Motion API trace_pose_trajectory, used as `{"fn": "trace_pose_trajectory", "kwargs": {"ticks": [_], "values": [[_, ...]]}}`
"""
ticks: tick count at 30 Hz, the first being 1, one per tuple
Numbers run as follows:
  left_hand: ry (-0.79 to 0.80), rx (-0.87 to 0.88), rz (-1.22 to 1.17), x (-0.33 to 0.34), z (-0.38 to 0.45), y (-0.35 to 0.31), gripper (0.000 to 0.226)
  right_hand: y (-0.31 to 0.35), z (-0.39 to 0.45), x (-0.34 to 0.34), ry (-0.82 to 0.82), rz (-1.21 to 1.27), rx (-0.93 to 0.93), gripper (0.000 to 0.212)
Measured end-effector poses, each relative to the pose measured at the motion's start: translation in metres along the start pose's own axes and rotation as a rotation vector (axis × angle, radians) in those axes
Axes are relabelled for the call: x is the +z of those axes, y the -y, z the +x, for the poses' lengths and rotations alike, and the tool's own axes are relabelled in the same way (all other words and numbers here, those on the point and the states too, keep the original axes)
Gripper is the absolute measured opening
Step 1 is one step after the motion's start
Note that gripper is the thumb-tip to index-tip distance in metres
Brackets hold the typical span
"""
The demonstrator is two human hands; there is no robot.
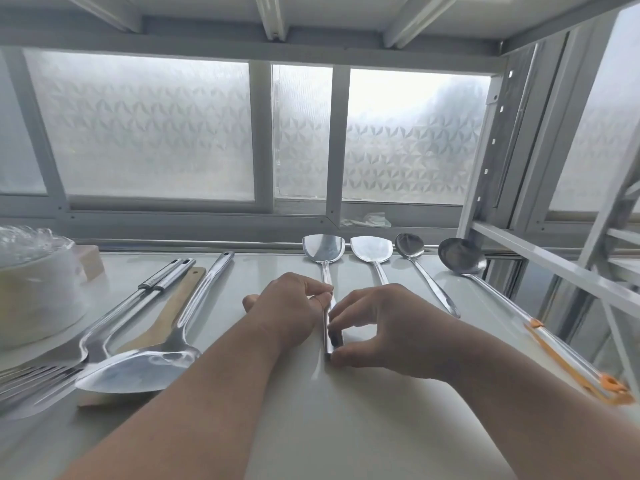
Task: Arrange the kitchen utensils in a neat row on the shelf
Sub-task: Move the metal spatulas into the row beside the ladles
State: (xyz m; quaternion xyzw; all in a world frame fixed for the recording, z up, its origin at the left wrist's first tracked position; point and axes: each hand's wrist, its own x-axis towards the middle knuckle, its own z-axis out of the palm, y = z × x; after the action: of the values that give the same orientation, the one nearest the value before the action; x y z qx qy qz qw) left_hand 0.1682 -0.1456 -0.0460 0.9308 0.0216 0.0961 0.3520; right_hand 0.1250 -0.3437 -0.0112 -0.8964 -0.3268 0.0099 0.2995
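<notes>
Nearest to us, at the left edge of the shelf (346,427), we see fork tines (31,379) and, beside them, the broad blade of a large steel turner (138,370) lying over a wooden spatula (166,317); all their handles run away toward the far left, along with two more steel handles (162,280) set side by side.

In the middle both our hands are on one steel spatula (323,251), which lies straight from near to far with its blade at the far rail. Our right hand (377,327) pinches the near end of its handle between thumb and curled fingers. Our left hand (291,306) grips the same handle a little farther along, fingers curled over it.

To the right of it the row is laid out, blades and bowls far, handles near: a second spatula (372,251) just beside the first, then a serving spoon (410,245), then a ladle (460,259) whose long handle runs to the near right and ends over an orange-edged packet (581,375) at the shelf's corner.

At the far left stands a white tub (38,299) under crinkled clear plastic, with a small pale block (91,261) behind it. Beyond the shelf's back rail we see frosted patterned window panes (149,126), and the white shelf frame (540,251) rises on the right.
</notes>
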Motion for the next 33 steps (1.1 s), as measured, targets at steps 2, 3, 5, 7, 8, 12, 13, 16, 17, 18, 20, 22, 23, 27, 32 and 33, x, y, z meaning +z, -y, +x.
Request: {"fn": "trace_pose_trajectory", "kwargs": {"ticks": [2, 3, 5, 7, 8, 12, 13, 16, 17, 18, 20, 22, 23, 27, 32, 33], "values": [[0.017, 0.003, -0.004, 0.0012, 0.0015, 0.0010, 0.022, -0.0004, 0.0003, -0.0001, 0.000, -0.001, 0.004, 0.013], [0.023, 0.002, -0.003, 0.0019, 0.0023, 0.0012, 0.023, -0.0003, 0.0006, 0.0000, -0.001, -0.002, 0.005, 0.013], [0.028, 0.002, 0.001, 0.0031, 0.0037, 0.0021, 0.025, -0.0001, 0.0009, 0.0005, -0.005, -0.002, 0.006, 0.014], [0.031, 0.003, 0.003, 0.0048, 0.0055, 0.0036, 0.025, -0.0001, 0.0010, 0.0006, -0.009, -0.008, 0.008, 0.012], [0.032, 0.007, 0.005, 0.0055, 0.0060, 0.0040, 0.025, -0.0002, 0.0010, 0.0004, -0.010, -0.011, 0.009, 0.012], [0.032, 0.018, 0.024, 0.0058, 0.0071, 0.0039, 0.028, -0.0007, 0.0009, -0.0001, -0.011, -0.014, 0.012, 0.011], [0.033, 0.020, 0.032, 0.0056, 0.0070, 0.0034, 0.029, -0.0008, 0.0012, 0.0000, -0.010, -0.016, 0.015, 0.011], [0.049, 0.015, 0.042, 0.0052, 0.0066, 0.0031, 0.031, -0.0015, 0.0017, 0.0003, -0.014, -0.024, 0.018, 0.011], [0.053, 0.015, 0.048, 0.0050, 0.0062, 0.0030, 0.031, -0.0019, 0.0021, 0.0003, -0.016, -0.027, 0.017, 0.010], [0.056, 0.019, 0.058, 0.0048, 0.0060, 0.0027, 0.031, -0.0022, 0.0024, 0.0004, -0.016, -0.030, 0.016, 0.011], [0.060, 0.030, 0.079, 0.0041, 0.0054, 0.0017, 0.032, -0.0030, 0.0033, 0.0008, -0.016, -0.035, 0.012, 0.010], [0.068, 0.038, 0.097, 0.0038, 0.0054, 0.0007, 0.034, -0.0037, 0.0039, 0.0013, -0.018, -0.040, 0.008, 0.010], [0.071, 0.041, 0.103, 0.0039, 0.0055, 0.0003, 0.034, -0.0041, 0.0043, 0.0015, -0.020, -0.039, 0.007, 0.010], [0.072, 0.045, 0.110, 0.0045, 0.0060, 0.0000, 0.034, -0.0049, 0.0046, 0.0019, -0.026, -0.037, 0.004, 0.010], [0.069, 0.042, 0.113, 0.0054, 0.0069, -0.0003, 0.034, -0.0046, 0.0040, 0.0019, -0.028, -0.048, 0.011, 0.011], [0.070, 0.043, 0.113, 0.0056, 0.0069, 0.0001, 0.035, -0.0044, 0.0041, 0.0017, -0.027, -0.046, 0.009, 0.010]]}}
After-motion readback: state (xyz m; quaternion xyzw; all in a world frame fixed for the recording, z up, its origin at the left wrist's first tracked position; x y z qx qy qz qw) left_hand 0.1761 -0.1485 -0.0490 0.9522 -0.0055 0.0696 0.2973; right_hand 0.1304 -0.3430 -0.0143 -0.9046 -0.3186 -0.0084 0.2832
